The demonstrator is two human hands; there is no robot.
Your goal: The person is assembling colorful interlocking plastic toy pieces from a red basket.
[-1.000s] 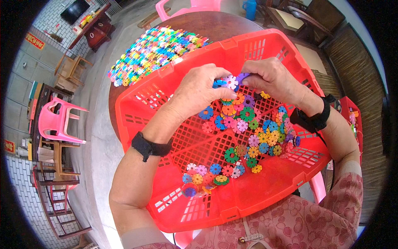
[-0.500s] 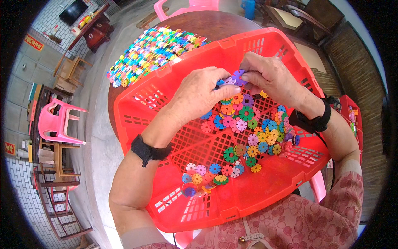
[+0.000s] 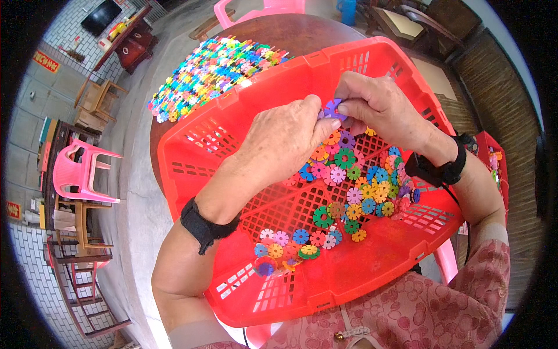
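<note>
Over a red plastic basket (image 3: 372, 270), both my hands meet near its far side. My right hand (image 3: 381, 107) pinches a purple notched plastic disc (image 3: 332, 109) between thumb and fingers. My left hand (image 3: 290, 134) is closed at the same disc's left side, its thumb pointing toward it; whatever lies inside those fingers is mostly hidden. Below, many loose notched discs (image 3: 344, 158) in several colours lie on the basket's lattice bottom. Beyond the far rim, a large mat of joined discs (image 3: 215, 78) rests on a round brown table (image 3: 308, 28).
A pink chair (image 3: 78, 171) stands at the left, with another pink chair (image 3: 258, 11) behind the table. A red crate (image 3: 494, 145) holding coloured pieces is at the right. Wooden furniture lines both sides.
My left hand has rolled over slightly, hiding the blue and light purple pieces that showed in its fingers. The right hand stays nearly in place with the purple disc.
</note>
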